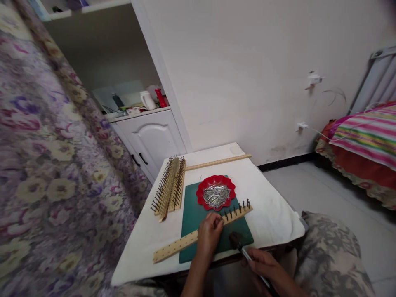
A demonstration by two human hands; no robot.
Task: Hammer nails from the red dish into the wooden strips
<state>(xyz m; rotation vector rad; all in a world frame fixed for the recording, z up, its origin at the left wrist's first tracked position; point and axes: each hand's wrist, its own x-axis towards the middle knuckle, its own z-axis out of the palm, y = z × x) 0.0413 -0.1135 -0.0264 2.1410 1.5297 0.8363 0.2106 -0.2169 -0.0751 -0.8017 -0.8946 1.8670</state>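
A long wooden strip (179,245) with a row of holes lies slantwise across a green mat (194,214), with several dark nails standing in its right end. My left hand (209,233) rests on the strip's middle, fingers pinched together at the strip beside the nearest nail; what they hold is too small to make out. My right hand (266,266) grips the metal handle of a hammer (239,244), whose dark head hovers just above the mat's near right corner. Right behind the strip sits a red dish (202,201) heaped with loose silver nails.
A stack of wooden strips full of nails (171,186) lies at the mat's left. A bare wooden strip (218,162) lies at the table's far edge. The small table has a white cover (272,214). Flowered bedding at left, white cabinet behind, striped bedding at right.
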